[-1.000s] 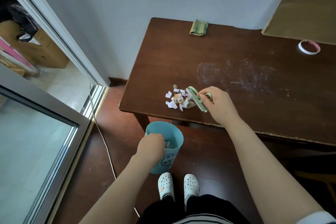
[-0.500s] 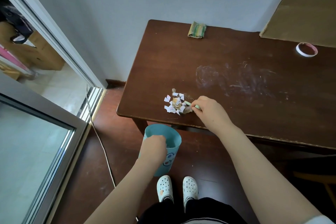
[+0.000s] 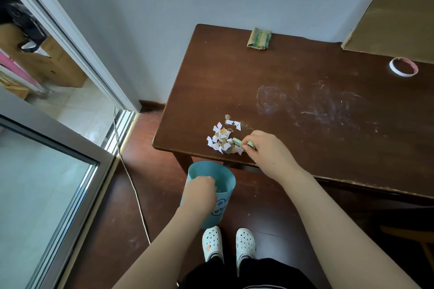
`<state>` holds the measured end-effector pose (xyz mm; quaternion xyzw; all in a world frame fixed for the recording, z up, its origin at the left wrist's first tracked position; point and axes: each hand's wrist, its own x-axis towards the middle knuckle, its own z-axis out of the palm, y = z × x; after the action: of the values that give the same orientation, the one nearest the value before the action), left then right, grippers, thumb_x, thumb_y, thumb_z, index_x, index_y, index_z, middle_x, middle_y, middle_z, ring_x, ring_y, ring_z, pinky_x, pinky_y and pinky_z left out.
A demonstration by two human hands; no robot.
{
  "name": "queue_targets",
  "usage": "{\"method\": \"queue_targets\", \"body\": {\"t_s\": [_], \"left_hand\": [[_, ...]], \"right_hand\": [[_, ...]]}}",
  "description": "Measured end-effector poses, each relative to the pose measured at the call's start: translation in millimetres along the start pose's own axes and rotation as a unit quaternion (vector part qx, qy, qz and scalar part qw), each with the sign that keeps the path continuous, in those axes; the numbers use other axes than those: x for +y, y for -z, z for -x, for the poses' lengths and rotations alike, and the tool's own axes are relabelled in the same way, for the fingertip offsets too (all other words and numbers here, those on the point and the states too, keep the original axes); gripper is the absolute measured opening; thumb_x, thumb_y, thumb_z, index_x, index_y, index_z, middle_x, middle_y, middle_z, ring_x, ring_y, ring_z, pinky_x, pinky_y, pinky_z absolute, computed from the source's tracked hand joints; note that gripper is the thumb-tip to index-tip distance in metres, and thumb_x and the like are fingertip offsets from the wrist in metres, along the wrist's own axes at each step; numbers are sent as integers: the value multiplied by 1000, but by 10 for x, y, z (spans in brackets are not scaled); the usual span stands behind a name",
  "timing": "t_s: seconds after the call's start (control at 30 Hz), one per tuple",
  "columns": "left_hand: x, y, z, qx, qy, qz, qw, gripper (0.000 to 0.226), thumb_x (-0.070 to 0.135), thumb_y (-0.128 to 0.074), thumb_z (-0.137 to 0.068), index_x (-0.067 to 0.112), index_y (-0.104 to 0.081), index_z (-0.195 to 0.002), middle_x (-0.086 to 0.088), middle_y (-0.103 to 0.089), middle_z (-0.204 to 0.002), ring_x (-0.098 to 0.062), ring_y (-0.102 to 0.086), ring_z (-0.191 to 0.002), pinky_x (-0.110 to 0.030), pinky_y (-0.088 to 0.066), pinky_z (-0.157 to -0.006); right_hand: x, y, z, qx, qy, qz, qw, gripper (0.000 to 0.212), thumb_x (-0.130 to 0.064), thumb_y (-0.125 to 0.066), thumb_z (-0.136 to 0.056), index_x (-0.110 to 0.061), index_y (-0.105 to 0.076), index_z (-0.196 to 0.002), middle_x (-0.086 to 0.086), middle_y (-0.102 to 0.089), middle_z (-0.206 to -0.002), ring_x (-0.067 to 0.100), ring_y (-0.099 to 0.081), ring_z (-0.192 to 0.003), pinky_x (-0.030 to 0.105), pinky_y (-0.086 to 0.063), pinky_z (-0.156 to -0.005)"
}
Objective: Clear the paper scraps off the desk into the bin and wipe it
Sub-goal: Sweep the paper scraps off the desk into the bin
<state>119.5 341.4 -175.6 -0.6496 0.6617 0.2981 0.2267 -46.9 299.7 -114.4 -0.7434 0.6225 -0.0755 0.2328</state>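
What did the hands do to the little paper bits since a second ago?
The right hand swept its green brush toward the desk's near edge, nudging the paper scraps closer to the edge above the blue bin. The left hand kept gripping the bin's rim. The folded cloth and tape roll stayed put.

No text can be read; the bin point(image 3: 219, 206) bears only a cartoon drawing

One desk point(image 3: 293, 91), one bin point(image 3: 225, 179), one cloth point(image 3: 259, 38), one tape roll point(image 3: 403, 67), perhaps twenty paper scraps point(image 3: 222, 138)
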Motion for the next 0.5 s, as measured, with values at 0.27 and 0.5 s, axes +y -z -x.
{"method": "queue_targets", "body": {"t_s": [0.27, 0.5], "left_hand": [[-74, 15, 3, 17, 10, 0, 1000, 31, 14, -56, -88, 17, -61, -119, -4, -67, -100, -20, -65, -88, -28, -53, -76], [-123, 10, 33, 70, 7, -4, 998, 24, 12, -54, -87, 13, -62, -109, -4, -66, -98, -19, -60, -80, -26, -43, -65]], "right_hand": [[-77, 29, -12, 13, -2, -12, 1000, 23, -24, -45, -97, -19, -66, -103, -2, -57, -98, 14, -51, -81, 26, -37, -67], [-188, -63, 29, -10, 14, -12, 1000, 24, -25, -44, -97, -19, -66, -103, -3, -55, -94, 13, -48, -77, 25, -32, -63]]}}
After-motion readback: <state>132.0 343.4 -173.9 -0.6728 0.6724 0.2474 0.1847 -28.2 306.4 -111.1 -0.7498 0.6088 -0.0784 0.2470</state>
